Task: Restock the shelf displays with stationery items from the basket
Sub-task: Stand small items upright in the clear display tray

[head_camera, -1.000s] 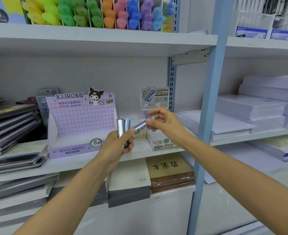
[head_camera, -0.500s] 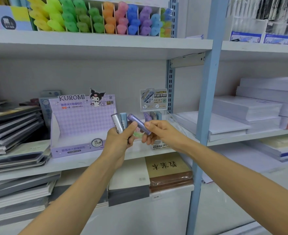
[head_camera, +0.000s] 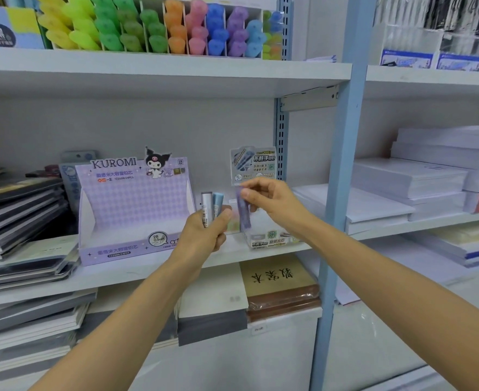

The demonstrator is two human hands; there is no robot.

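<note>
My left hand (head_camera: 204, 235) grips two upright lead tubes, one silver (head_camera: 206, 206) and one light blue (head_camera: 218, 203), in front of the middle shelf. My right hand (head_camera: 269, 201) pinches a purple lead tube (head_camera: 244, 213) by its top, hanging nearly upright just above the small clear display box (head_camera: 266, 239) with a green-and-white header card (head_camera: 253, 165). A purple KUROMI display box (head_camera: 131, 210) stands to the left and looks empty inside. The basket is out of view.
Stacks of notebooks (head_camera: 21, 221) fill the shelf's left end. White paper reams (head_camera: 419, 182) lie right of the blue upright post (head_camera: 342, 179). Coloured highlighters (head_camera: 159, 26) line the top shelf. Brown and grey books (head_camera: 280, 286) sit on the lower shelf.
My right hand took the purple tube away from my left hand, turned it from slanted to nearly upright, and moved it right, over the clear display box. The left hand kept its two tubes.
</note>
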